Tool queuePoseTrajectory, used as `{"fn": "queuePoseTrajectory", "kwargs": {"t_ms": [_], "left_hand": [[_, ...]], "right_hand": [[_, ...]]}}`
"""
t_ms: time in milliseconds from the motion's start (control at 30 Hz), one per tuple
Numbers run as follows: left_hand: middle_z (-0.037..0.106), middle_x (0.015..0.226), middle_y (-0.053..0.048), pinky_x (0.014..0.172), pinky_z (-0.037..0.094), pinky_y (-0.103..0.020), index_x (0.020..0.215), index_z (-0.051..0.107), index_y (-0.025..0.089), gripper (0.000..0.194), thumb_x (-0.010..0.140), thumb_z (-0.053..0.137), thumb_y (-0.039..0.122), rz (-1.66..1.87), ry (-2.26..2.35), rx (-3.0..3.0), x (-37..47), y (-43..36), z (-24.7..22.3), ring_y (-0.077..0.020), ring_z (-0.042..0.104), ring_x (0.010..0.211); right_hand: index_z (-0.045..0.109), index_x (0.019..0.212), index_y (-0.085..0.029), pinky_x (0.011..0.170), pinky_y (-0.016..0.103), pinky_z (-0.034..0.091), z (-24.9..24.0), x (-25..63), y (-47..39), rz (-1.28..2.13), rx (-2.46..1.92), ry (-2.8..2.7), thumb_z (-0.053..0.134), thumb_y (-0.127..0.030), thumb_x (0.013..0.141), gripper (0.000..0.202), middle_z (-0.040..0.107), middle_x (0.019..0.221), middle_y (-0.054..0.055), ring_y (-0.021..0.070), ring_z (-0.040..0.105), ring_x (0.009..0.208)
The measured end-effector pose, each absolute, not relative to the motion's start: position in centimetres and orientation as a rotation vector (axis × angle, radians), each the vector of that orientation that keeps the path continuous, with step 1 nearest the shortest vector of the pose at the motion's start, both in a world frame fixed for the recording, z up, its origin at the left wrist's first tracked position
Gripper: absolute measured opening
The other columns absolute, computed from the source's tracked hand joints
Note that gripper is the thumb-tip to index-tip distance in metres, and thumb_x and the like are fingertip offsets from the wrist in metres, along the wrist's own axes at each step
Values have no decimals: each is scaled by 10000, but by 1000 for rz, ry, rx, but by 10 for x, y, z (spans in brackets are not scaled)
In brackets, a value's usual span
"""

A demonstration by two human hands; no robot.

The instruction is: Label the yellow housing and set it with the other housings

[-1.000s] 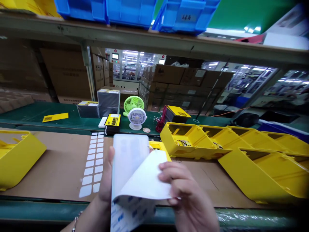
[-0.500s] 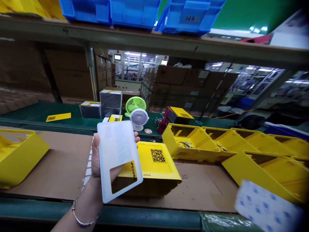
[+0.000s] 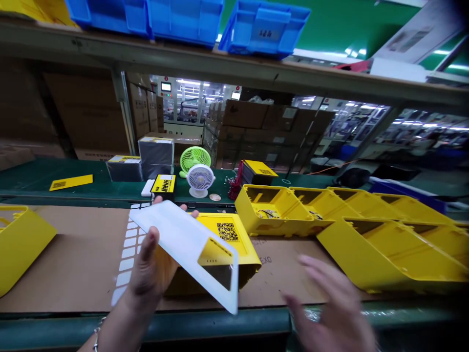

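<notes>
A thin white windowed rectangular panel (image 3: 186, 240) is being clamped by its solid end in the left hand (image 3: 154, 266), before a yellow plastic housing (image 3: 240, 243). The blurred right hand (image 3: 335, 300) is being held apart, fingers spread.

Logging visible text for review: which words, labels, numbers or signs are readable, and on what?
"EXO", apparently: handwritten on brown cardboard sheet
"3": left red round sign
"4": right red round sign
Too small or blurred: characters on yellow-topped black box, QR-coded yellow plastic housing, rightmost blue plastic bin.
</notes>
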State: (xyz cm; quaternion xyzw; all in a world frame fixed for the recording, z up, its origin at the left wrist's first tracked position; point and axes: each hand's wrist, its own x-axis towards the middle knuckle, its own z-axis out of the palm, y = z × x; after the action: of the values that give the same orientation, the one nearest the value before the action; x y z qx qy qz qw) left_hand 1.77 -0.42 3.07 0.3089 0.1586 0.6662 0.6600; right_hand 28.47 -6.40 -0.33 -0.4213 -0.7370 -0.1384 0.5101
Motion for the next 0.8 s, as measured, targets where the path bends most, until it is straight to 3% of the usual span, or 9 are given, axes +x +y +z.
{"fn": "queuePoseTrajectory", "kwargs": {"t_ms": [133,233,300,367,433,533,600,700,800], "left_hand": [[387,1352,-105,991,301,-579,1312,263,325,737,697,455,683,1335,512,907,19,-10,22,-371,340,1254],[91,1477,-78,1060,153,-578,1362,94,355,1091,490,677,654,1487,853,1529,9,-9,27,-377,85,1340],[-60,1490,-19,1058,16,-608,1361,103,391,1179,405,770,570,1491,1145,2058,1,-8,35,-389,-86,1336],[-21,1490,-3,1037,-66,-626,1333,244,383,1023,466,773,505,1292,1357,2449,-5,-6,44,-393,-120,1328],[131,1468,-27,1036,-74,-624,1294,344,354,854,543,741,449,1028,1420,2630,-9,-2,50,-378,-32,1340],[296,1388,-66,1057,31,-608,1271,383,320,765,585,705,424,775,1341,2643,-10,7,50,-345,154,1317],[334,1350,-78,1049,131,-596,1240,425,314,730,578,701,449,734,1307,2586,-10,17,45,-342,231,1279],[347,1323,-93,1014,243,-573,1204,479,303,739,537,704,527,745,1315,2473,-11,33,34,-359,271,1239],[362,1297,-92,999,290,-543,1176,514,301,752,507,692,594,701,1298,2378,-11,43,26,-352,290,1224]], "right_hand": [[427,1266,-205,900,446,442,5,236,-46,-61,-787,-1991,510,-41,764,534,577,1138,91,253,529,1069],[503,1175,-214,889,365,451,17,223,-36,244,-960,-1758,458,-108,841,353,633,1001,57,195,575,981],[545,1094,-209,867,341,458,27,222,-29,498,-1058,-1610,458,-197,873,238,648,902,45,174,596,898],[503,1134,-208,801,327,486,35,221,-22,774,-1047,-1497,443,-273,890,260,651,817,36,154,604,784],[393,1244,-204,731,310,507,38,219,-16,1003,-990,-1408,440,-317,891,373,651,779,32,141,594,704],[219,1356,-196,745,337,513,31,217,-8,1130,-1002,-1351,427,-369,889,540,657,835,53,156,606,736],[115,1393,-222,814,390,497,22,221,-3,1006,-1106,-1381,430,-405,879,630,627,1028,91,188,607,877],[306,1347,-268,995,457,360,7,236,3,594,-1319,-1646,500,-433,830,576,430,1326,88,243,446,1175],[514,1213,-278,1062,450,271,-4,251,6,407,-1430,-1886,503,-429,824,418,378,1374,41,245,348,1257]]}}
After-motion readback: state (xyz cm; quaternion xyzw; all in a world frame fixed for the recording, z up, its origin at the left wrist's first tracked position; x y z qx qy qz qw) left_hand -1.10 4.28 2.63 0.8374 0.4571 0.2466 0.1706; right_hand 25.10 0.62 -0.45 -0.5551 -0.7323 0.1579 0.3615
